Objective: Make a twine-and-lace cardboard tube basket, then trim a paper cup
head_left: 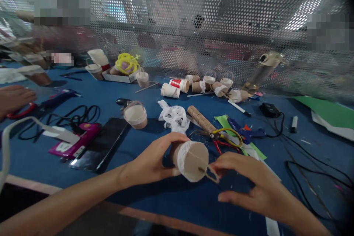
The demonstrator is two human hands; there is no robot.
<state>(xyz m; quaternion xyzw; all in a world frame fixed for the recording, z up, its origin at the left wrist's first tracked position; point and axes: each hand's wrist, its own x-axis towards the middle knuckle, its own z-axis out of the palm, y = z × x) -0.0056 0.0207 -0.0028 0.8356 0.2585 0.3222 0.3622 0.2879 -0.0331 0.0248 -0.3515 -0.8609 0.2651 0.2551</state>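
Observation:
My left hand point(151, 156) is wrapped round the side of a small brown paper cup point(195, 160), tipped so that its round beige end faces me. White lace rings its rim, and a twine loop point(212, 174) sticks out from that end toward the right. My right hand point(249, 179) is beside the loop, its fingertips at or touching it, the thumb spread apart below. Just beyond the cup lie a bunched white lace ribbon point(174, 117), a roll of twine point(201, 118) and scissors point(227, 138) with yellow and red handles.
A similar cup point(135, 115), a black phone-like slab point(101, 143) and a magenta power strip point(77, 142) lie to the left. Another person's hand point(15, 99) rests at far left. Several cups stand before the perforated metal screen point(166, 18). Black cables point(304, 177) trail at right.

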